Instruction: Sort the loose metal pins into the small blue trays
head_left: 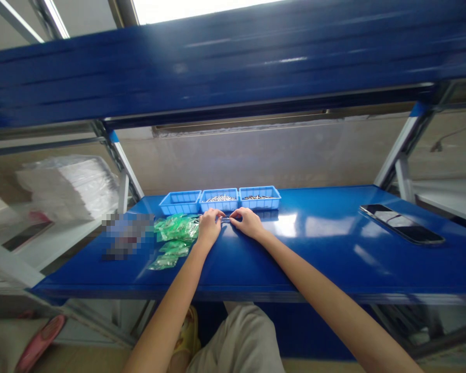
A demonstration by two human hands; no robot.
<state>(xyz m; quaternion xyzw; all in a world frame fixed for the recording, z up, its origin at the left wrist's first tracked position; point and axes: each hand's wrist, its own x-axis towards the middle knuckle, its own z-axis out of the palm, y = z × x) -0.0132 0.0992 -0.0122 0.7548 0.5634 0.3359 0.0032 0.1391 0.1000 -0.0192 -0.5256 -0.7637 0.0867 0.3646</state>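
Observation:
My left hand and my right hand are close together over the blue tabletop, both with pinched fingers. Between their fingertips lies a thin silvery rod, too small to make out exactly. Green plastic packets are heaped against the left hand's outer side. Just beyond the hands stand three light-blue bins in a row. Thin silvery pieces fill part of the middle bin, and darker thin pieces lie in the right bin. Nothing shows inside the left bin.
A smartphone lies on the right side of the blue table. A pixelated patch covers something at the left. Overhead runs a blue shelf, with metal posts on both sides. White plastic-wrapped stacks sit on a side shelf.

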